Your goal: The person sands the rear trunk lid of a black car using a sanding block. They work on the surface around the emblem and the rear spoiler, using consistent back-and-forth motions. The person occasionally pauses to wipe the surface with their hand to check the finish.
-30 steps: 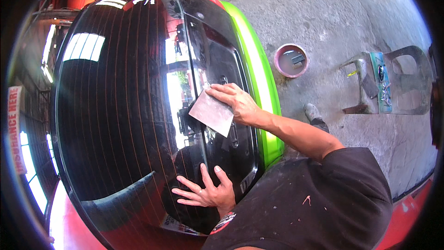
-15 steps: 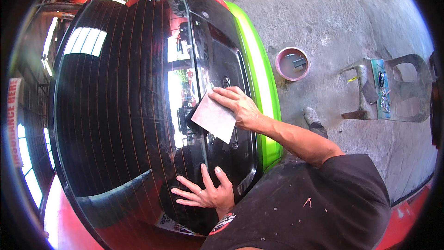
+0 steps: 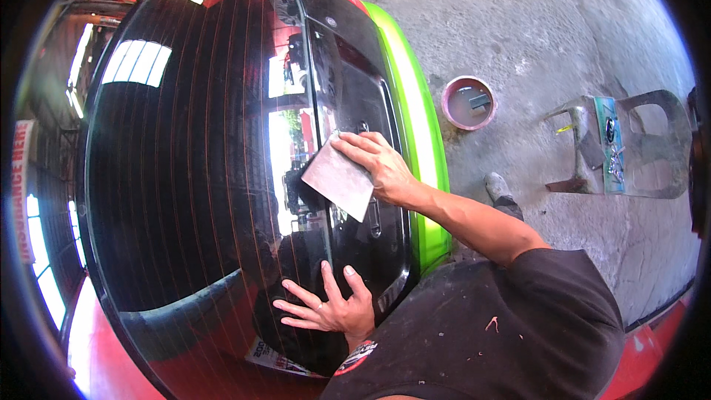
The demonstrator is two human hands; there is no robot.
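Note:
My right hand (image 3: pixel 381 167) grips a pale pinkish-grey square sheet (image 3: pixel 337 178), which lies against the seam between the glossy black rear window (image 3: pixel 185 178) and the black tailgate panel (image 3: pixel 348 74) of a car. Its fingertips press on the sheet's upper corner, beside a recess in the panel. Lower down, my left hand (image 3: pixel 337 304) rests spread and empty across the lower part of the glass and seam. Reflections of windows and lights cover parts of the glass.
A green bumper (image 3: pixel 404 81) runs along the panel's right. On the concrete floor (image 3: pixel 533 22) stand a pink-rimmed bucket (image 3: pixel 468 104) of murky water with a dark block, and a grey stool-like object (image 3: pixel 652 141) bearing a teal plate (image 3: pixel 615 145). My shoe (image 3: pixel 500 189) shows beside the bumper.
My right hand and the sheet shifted slightly down and right, then back up and left. My left hand stays in place. The view has shifted a little.

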